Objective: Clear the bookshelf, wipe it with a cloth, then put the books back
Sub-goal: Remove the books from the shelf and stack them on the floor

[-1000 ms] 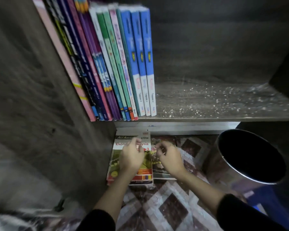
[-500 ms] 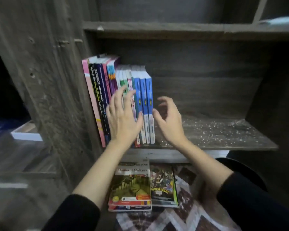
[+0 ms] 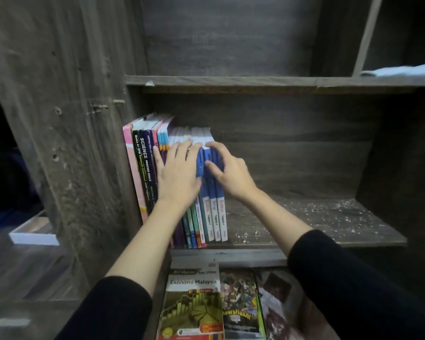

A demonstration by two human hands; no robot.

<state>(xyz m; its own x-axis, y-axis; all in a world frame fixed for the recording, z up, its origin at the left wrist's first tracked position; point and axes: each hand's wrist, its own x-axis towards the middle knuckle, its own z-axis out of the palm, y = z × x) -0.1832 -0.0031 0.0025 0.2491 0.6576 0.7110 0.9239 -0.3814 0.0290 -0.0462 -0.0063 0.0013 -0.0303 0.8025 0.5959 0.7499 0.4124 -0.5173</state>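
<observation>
1. The view looks forward and down from the person's head into a dark wooden bookshelf (image 3: pixel 71 119). Both arms, bare from the wrist to black sleeves (image 3: pixel 113 310), reach forward to its middle level.
2. A row of books (image 3: pixel 145 168) stands upright at the left end of the shelf board (image 3: pixel 317 224), against the side panel, with the spines facing out. The three at the right end of the row are blue books (image 3: pixel 216 217).
3. The left hand (image 3: pixel 179 173) lies flat on the spines in the middle of the row. Its fingers are straight and close together, and the tips reach the books' top edges.
4. The right hand (image 3: pixel 231 173) is just beside it and curls round the blue books. Its fingers hook over their upper right edge, and the thumb presses on a blue spine.
5. To the right of the row, the board is scattered with pale specks.
6. A pale cloth (image 3: pixel 402 69) lies on the shelf above, at the far right.
7. Below the shelf, on a patterned floor (image 3: pixel 280 303), two books lie flat and touch side by side. One is the Ekonomi Malaysia book (image 3: pixel 193 303). The other is a colourful book (image 3: pixel 241 310) to its right.
</observation>
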